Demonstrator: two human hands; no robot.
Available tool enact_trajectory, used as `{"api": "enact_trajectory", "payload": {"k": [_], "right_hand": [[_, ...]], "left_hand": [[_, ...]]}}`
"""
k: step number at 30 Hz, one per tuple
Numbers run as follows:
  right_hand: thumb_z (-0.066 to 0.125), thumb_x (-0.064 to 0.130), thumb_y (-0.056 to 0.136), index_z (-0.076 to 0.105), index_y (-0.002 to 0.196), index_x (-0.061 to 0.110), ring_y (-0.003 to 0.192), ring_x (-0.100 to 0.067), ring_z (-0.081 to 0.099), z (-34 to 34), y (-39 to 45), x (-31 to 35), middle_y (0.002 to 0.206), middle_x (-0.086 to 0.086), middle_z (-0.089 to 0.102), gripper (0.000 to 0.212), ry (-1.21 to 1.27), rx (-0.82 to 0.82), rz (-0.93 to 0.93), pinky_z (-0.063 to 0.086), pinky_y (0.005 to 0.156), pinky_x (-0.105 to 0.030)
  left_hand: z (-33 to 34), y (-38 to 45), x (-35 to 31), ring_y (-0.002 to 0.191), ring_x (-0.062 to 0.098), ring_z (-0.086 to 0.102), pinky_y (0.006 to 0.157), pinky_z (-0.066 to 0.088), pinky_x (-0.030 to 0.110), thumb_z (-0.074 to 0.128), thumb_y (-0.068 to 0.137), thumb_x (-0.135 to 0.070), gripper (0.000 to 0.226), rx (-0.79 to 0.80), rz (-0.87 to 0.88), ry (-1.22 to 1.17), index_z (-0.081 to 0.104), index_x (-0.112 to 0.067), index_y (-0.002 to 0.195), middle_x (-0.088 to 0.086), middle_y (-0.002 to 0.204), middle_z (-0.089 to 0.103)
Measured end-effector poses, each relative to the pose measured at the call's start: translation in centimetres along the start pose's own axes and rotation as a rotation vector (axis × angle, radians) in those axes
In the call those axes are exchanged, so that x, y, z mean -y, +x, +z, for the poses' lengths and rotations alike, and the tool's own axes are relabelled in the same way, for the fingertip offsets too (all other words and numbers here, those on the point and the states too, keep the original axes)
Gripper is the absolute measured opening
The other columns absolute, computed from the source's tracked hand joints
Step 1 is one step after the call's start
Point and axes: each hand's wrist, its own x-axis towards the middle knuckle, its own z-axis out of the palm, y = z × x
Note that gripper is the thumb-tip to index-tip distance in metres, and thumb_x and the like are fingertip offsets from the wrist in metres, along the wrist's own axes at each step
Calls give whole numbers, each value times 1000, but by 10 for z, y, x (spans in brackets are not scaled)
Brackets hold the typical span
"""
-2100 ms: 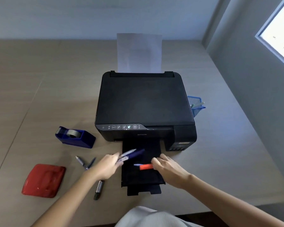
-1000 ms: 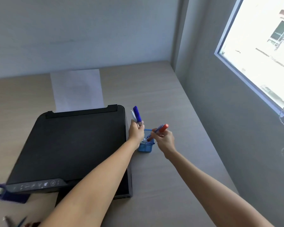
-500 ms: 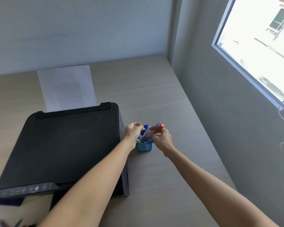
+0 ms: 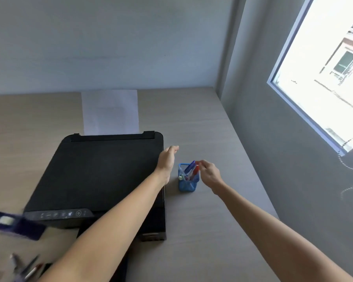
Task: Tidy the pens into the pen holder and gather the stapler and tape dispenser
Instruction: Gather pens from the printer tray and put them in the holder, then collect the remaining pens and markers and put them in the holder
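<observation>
The blue mesh pen holder [image 4: 189,185] stands on the desk just right of the printer and holds several pens [image 4: 190,169], blue ones and a red one. My left hand [image 4: 167,158] hovers left of the holder over the printer's right edge, fingers loosely apart and holding nothing. My right hand [image 4: 210,173] is at the holder's right rim, fingertips at the red pen's top. The blue tape dispenser [image 4: 14,225] lies blurred at the left edge. A few loose pens [image 4: 27,267] lie at the bottom left. The stapler is out of view.
A black printer [image 4: 102,176] with a white sheet [image 4: 110,112] in its rear feed fills the desk's middle. A grey wall with a window [image 4: 324,74] runs close along the desk's right side. Bare desk [image 4: 202,231] lies in front of the holder.
My left hand has dropped its blue pens into the holder and lifted away to the left, empty. My right hand has lowered the red and blue pens into the holder.
</observation>
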Motion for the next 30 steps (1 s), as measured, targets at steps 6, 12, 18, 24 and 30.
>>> {"api": "enact_trajectory", "payload": {"k": [6,12,18,24,30], "right_hand": [[33,18,99,57,128,9,117,-31,52,0,-12,33,127,-16,61,38,63,-263,-39,40,98,-34],[40,23,96,63,119,16,105,-31,59,41,-33,113,114,-11,67,34,50,-221,-222,47,93,-39],[48,29,93,66,109,18,79,-19,59,139,-84,175,88,1,66,26,75,-29,-361,42,63,-26],[52,19,93,65,105,22,82,-10,69,260,-176,189,90,3,72,18,16,225,-542,57,74,-26],[55,13,92,65,96,14,68,-19,70,352,-234,151,74,-1,69,10,-278,519,-452,61,73,-41]], "left_hand": [[-56,-49,-23,140,18,36,116,23,38,39,97,-23,39,36,112,-110,54,-9,131,6,145,48],[-155,-85,-28,133,17,46,116,28,44,42,95,-26,30,-60,120,-181,61,-18,117,3,137,56],[-274,-125,-22,105,16,62,100,39,39,41,95,-26,22,-176,114,-154,63,-25,96,-3,107,67],[-404,-177,44,71,12,58,67,42,24,48,96,-17,14,-316,-87,93,58,-16,86,0,81,61],[-466,-200,150,64,26,58,56,47,31,41,93,-18,30,-338,-385,492,59,-1,75,17,77,64]]}}
